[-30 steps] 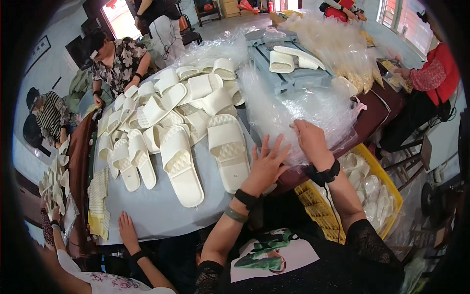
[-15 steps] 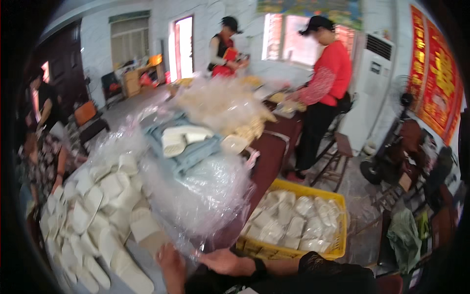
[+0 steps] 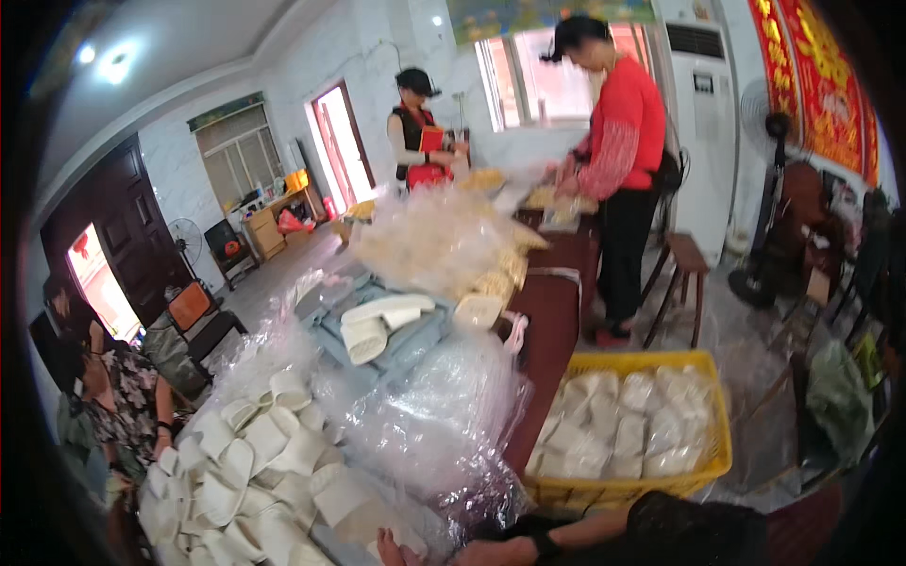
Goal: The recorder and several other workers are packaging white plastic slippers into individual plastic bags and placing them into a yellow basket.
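Observation:
Low at the bottom edge, my left hand [image 3: 400, 549] is beside a cream slipper [image 3: 354, 500] with a tan end. The hand is blurred and partly cut off, so its grip cannot be made out. My right hand [image 3: 495, 551] is just to its right, below the crumpled clear plastic bags [image 3: 425, 415]; its fingers are mostly out of frame. A large heap of cream slippers [image 3: 255, 462] covers the near left of the table. Farther back, a pair of cream slippers [image 3: 377, 325] rests on blue-grey wrapping [image 3: 330, 302].
A yellow crate [image 3: 628, 486] of bagged slippers stands to my right. The dark red table [image 3: 547, 330] runs away from me, with more bagged slippers [image 3: 434, 226] on it. Two people stand at its far end; others are at the left. A wooden stool [image 3: 681, 269] stands at the right.
The view has tilted up and swung left, so the table and crate appear lower and farther right. Both my hands now sit lower, partly cut off by the bottom edge.

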### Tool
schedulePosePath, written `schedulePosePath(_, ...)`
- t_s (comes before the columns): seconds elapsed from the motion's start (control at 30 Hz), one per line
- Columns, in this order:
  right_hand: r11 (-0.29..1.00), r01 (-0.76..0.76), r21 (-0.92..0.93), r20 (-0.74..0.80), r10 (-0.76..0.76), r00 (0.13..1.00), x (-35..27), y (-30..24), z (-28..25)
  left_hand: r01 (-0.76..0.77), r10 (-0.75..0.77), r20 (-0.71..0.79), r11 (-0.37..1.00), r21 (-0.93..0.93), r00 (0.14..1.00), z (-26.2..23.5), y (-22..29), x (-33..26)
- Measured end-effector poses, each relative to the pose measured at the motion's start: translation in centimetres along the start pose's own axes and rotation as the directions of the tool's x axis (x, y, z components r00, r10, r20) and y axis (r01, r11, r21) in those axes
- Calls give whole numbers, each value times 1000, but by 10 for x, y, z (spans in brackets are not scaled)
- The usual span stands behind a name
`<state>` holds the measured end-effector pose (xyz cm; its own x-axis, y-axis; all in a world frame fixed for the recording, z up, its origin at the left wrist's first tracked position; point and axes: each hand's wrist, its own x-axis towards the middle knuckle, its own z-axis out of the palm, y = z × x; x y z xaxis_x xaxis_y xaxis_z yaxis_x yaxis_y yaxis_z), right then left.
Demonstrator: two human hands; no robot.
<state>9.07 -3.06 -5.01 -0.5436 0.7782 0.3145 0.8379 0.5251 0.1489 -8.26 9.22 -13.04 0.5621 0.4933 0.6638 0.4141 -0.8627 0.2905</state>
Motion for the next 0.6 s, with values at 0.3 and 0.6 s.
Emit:
schedulePosePath(0.3, 786, 215, 580, -411, 54, 910, 3, 20, -26, 603, -594, -160, 798, 12, 789, -105, 9, 22)
schedulePosePath(0.6, 904, 427, -10, -936, 142, -323, 39, 53, -174, 647, -706, -437, 699, -306, 557, -129, -18, -31)
